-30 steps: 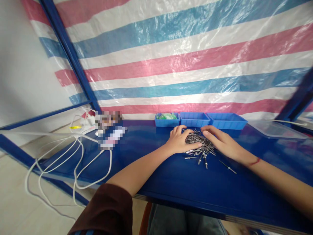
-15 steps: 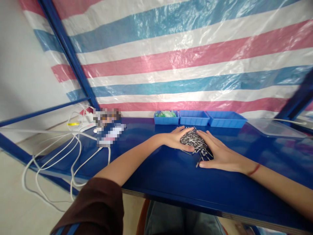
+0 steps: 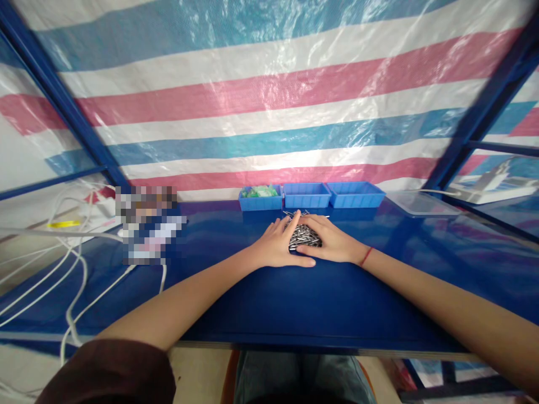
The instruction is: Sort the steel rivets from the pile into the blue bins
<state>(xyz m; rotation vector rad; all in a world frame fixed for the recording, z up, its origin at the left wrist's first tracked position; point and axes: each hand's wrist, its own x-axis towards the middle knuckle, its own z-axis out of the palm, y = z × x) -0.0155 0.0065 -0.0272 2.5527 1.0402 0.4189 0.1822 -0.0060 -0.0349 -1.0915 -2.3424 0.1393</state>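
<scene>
Between my two hands lies a heap of thin silvery metal fasteners (image 3: 305, 237) on the blue tabletop; whether they are screws or nails I cannot tell. My left hand (image 3: 280, 244) is against the heap's left side, fingers stretched out and thumb spread along the near edge. Curved around the right side, my right hand (image 3: 334, 238) has its fingers over the far part and its thumb in front. Both hands touch the heap and meet near its far edge. A few loose fasteners (image 3: 290, 214) show beyond the fingertips.
Behind the heap stand a blue bin with green-and-white contents (image 3: 260, 203), a middle blue bin (image 3: 306, 196) and a right blue bin (image 3: 357, 195). A translucent lid (image 3: 421, 203) lies to their right. White cables (image 3: 80, 269) hang over the left side. Striped sheeting covers the back.
My hands have closed in around the heap, drawing it into a tighter, rounder pile. Fasteners that trailed toward the near edge are gathered in. The camera view has turned right.
</scene>
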